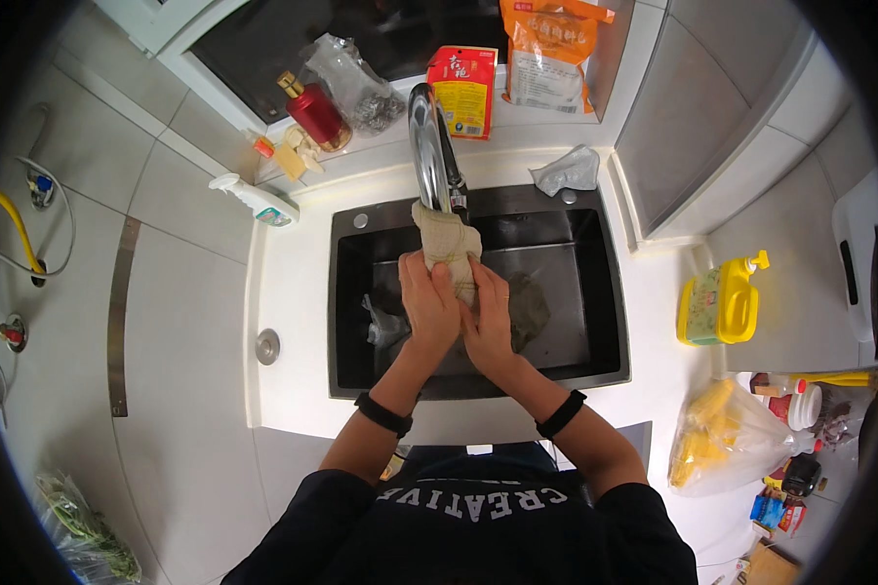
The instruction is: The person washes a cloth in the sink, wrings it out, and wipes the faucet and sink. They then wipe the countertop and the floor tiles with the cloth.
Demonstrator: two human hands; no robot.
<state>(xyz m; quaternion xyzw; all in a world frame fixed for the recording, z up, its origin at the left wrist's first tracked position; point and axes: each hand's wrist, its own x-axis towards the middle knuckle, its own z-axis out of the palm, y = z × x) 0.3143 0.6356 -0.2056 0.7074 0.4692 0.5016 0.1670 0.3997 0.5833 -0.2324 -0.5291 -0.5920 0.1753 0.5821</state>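
Both hands hold a beige cloth beneath the chrome faucet, over the dark sink. My left hand grips its left side and my right hand its right side, with the thumbs near each other. The cloth's upper end touches or overlaps the faucet's end, so the outlet is hidden. In the basin, a greyish-brown wet mass, perhaps another cloth, lies to the right of my right hand. A crumpled clear plastic bag lies at the basin's left.
A white spray bottle lies left of the sink, near a metal drain cap. Behind stand a red pump bottle and food packets. A yellow detergent jug and a bag of yellow items are on the right.
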